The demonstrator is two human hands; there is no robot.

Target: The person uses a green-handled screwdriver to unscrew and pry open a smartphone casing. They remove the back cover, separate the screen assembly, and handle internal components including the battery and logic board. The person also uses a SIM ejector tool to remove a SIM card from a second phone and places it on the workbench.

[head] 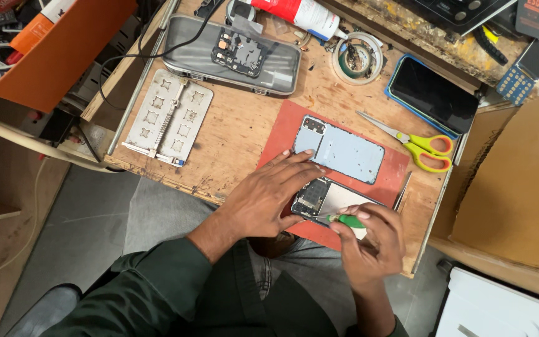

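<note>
Green-handled screwdriver (347,220) pinched in right hand (369,240) fingers over opened phone (332,201); left hand (268,196) flat, steadying it.

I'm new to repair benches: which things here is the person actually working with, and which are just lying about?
In use: opened phone, green-handled screwdriver, left hand, right hand, red mat.

Lying about: pale blue back cover, scissors, tape roll, dark phone, metal jig.

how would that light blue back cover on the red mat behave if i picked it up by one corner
The light blue back cover looks thin and flat, so it is probably light and may flex a little at a corner. It lies loose on the red mat, so a push would likely slide it. Its smooth face could be slippery; the camera cut-outs look like weaker spots.
</note>
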